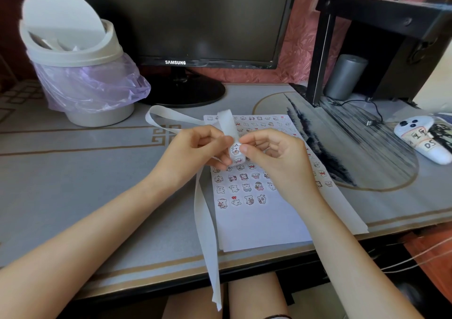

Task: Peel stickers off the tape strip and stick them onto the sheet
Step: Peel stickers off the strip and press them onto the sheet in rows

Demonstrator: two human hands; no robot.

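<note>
White tape strip [204,221] was held by both hands just above the sheet [256,225]. Left hand [195,147]: fingers [215,135] curled round the strip from the left, firm hold. Right hand [276,154]: thumb and forefinger pinched tight on the right edge of a cartoon sticker [235,148] sitting on the strip; the other fingers were loosely curled and held nothing. Whether the sticker's edge had lifted off the backing could not be told.

The strip arched up behind the fingers, then looped away left over the table [73,172]. Its other end ran down from the left hand, along the sheet's left side, and hung past the table's front edge.

The sheet lay flat on the table under the hands. Rows of small cartoon stickers covered its upper part; the lower part was bare paper.

Around it:
- white swing-lid bin [80,74] with a purple liner, back left
- black Samsung monitor [195,20], screen dark, behind the sheet
- black shelf [379,8] at back right, grey cylinder [346,76] under it
- white handheld device [423,140] with labels, far right, well apart from the sheet
</note>
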